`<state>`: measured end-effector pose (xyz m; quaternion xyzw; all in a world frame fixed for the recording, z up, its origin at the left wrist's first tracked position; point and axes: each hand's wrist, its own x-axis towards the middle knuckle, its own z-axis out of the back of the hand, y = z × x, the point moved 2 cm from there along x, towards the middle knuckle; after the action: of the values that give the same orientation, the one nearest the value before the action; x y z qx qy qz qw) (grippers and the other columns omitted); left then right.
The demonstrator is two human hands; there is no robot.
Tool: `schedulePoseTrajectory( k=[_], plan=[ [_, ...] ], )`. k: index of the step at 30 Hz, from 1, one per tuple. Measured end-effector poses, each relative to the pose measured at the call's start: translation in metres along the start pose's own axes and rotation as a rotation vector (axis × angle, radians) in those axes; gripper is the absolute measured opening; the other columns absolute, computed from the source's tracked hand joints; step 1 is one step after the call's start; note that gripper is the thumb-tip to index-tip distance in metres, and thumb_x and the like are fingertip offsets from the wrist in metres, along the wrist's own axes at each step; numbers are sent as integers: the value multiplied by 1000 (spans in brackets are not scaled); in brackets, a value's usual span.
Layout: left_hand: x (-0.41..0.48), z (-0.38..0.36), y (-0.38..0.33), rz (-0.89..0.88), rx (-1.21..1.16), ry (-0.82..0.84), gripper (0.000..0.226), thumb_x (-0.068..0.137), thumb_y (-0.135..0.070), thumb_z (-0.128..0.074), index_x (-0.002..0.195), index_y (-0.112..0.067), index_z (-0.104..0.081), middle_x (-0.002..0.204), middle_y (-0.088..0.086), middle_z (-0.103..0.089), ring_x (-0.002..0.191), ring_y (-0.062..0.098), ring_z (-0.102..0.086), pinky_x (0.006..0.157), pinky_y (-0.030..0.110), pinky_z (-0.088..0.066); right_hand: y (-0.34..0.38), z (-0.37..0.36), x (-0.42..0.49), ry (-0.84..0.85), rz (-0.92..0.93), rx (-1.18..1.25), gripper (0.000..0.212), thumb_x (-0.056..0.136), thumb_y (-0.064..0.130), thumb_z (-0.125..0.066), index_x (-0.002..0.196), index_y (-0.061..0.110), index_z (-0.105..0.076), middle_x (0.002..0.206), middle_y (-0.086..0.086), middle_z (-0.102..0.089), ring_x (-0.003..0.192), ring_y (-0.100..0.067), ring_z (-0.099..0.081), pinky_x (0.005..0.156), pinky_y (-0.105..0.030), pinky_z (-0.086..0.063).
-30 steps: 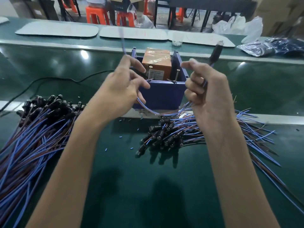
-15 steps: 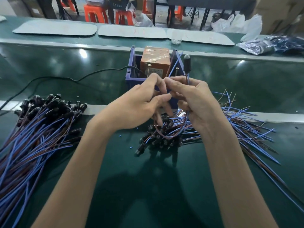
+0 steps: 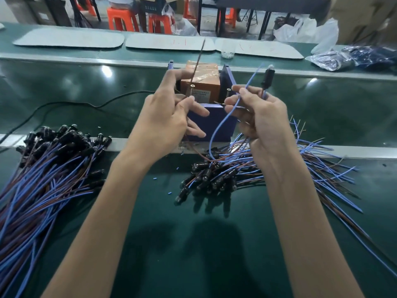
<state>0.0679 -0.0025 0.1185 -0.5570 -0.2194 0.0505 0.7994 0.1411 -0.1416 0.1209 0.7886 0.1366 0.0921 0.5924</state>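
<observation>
Showing one two-wire lead held over the green bench (image 3: 163,244). The brown wire (image 3: 196,67) is pinched in the left hand (image 3: 169,119), whose lower fingers are loosely spread. The blue wire (image 3: 223,123) is gripped in the curled right hand (image 3: 261,119), with the black lamp holder (image 3: 267,78) upright at its 12 o'clock. The blue fixture box (image 3: 219,127) is seen just behind both hands, and a heap of leads (image 3: 210,177) lies at 6 o'clock.

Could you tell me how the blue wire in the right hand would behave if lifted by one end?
Probably floppy: the blue wire sags in a loop below the right hand. Its short free end stands up, so it likely keeps some spring. Thin, so probably light.
</observation>
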Motion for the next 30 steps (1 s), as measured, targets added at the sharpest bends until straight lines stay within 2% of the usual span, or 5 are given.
schedulePoseTrajectory(
  k=[8, 12, 18, 23, 30],
  plan=[
    [-1, 9, 2, 12, 180, -138, 26, 96, -6, -51, 113, -21, -63, 89, -9, -70, 52, 9, -68, 63, 19, -57, 3, 10, 6, -60, 34, 67, 23, 96, 1, -43, 103, 14, -62, 54, 5, -49, 42, -4, -31, 45, -19, -17],
    [0, 19, 3, 9, 230, -180, 33, 93, -3, -53, 105, -32, -64, 84, -13, -72, 54, 3, -67, 62, 16, -55, 5, 19, 9, -81, 53, 98, 22, 96, 2, -46, 94, 10, -66, 56, 4, -46, 40, -3, -28, 40, -14, -20],
    [-1, 28, 10, 116, 274, -198, 35, 89, -3, -52, 107, -29, -67, 78, -13, -73, 57, 9, -70, 79, 34, -59, 1, 29, 16, -104, 55, 78, 22, 96, 2, -45, 88, 9, -65, 53, 6, -35, 39, -3, -23, 39, -17, -17],
    [-3, 25, 7, 148, 300, -188, 39, 86, -1, -50, 86, -35, -68, 78, -12, -72, 55, 6, -69, 74, 29, -58, -3, 34, 19, -80, 57, 40, 21, 95, 1, -47, 88, 8, -66, 49, 9, -33, 40, -4, -21, 38, -18, -18],
    [-3, 27, 6, 152, 317, -198, 41, 86, -1, -48, 108, -26, -71, 80, -13, -72, 56, 1, -67, 75, 22, -55, -4, 35, 22, -71, 55, 20, 18, 93, 1, -50, 86, 7, -65, 44, 12, -34, 37, -3, -23, 36, -16, -21]
  ],
)
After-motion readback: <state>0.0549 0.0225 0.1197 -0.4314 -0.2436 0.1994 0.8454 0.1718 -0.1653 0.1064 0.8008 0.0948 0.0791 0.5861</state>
